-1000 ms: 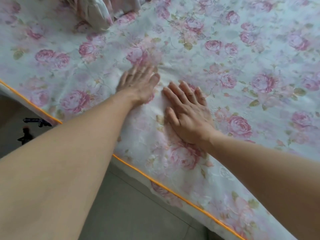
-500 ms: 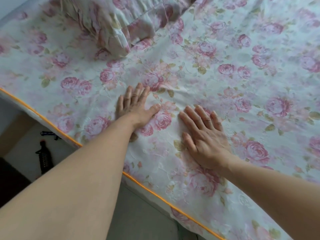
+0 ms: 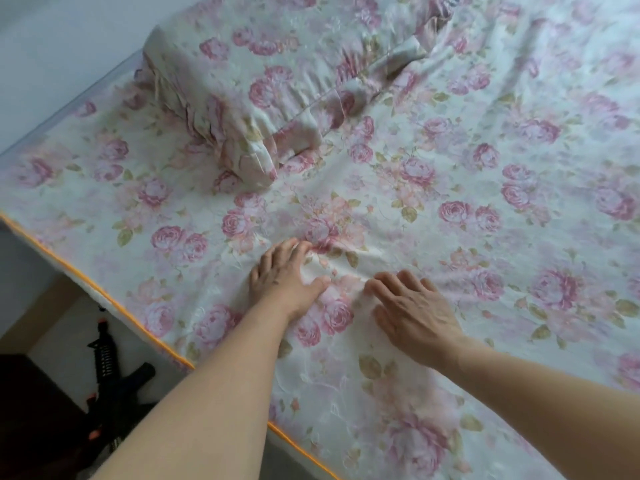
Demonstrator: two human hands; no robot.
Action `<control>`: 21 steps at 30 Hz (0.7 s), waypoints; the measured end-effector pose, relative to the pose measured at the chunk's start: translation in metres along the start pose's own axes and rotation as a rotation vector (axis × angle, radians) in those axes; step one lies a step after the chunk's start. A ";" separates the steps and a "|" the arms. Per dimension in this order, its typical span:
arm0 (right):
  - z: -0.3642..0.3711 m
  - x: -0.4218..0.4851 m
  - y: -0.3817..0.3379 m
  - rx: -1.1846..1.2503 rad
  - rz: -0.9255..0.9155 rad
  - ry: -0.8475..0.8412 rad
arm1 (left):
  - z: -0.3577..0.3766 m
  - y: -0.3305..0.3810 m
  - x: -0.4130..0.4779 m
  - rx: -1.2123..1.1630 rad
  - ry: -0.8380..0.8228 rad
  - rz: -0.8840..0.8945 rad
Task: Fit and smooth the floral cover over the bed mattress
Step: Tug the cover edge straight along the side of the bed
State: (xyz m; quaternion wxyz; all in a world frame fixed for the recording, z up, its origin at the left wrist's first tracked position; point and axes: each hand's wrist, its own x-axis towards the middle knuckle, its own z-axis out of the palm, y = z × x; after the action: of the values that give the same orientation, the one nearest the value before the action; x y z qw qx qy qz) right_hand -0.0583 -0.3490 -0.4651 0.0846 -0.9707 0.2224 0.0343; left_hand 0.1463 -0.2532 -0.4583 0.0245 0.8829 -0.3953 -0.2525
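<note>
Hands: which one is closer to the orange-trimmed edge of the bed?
The left hand. It presses the floral cover nearer the orange trim; the right hand lies farther in toward the middle.

A bunched heap of matching rose-print fabric (image 3: 263,95) blocks the bed's far left part. To its right, the flat pink-rose floral cover (image 3: 519,209) lies open, crossed only by low wrinkles. A black toy gun (image 3: 114,379) lies on the floor beside the bed.

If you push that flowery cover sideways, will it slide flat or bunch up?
Probably bunch: the cover is already puckered between the left hand and right hand. It looks thin and floppy, with soft creases at far right.
</note>
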 end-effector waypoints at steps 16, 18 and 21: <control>-0.038 0.169 -0.020 0.376 0.426 -0.111 | -0.073 -0.007 0.093 -0.234 -0.315 0.004; -0.043 0.195 -0.025 0.445 0.547 -0.039 | -0.079 -0.017 0.096 -0.221 -0.239 0.082; -0.058 0.240 -0.032 0.527 0.647 0.106 | -0.104 -0.037 0.113 -0.295 0.113 0.243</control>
State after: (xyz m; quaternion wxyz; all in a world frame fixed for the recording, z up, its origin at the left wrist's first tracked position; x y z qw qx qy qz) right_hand 0.1728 -0.4334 -0.4282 0.3032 -0.7964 0.5210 -0.0490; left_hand 0.2832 -0.3239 -0.4250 0.2059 0.8282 -0.4557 -0.2530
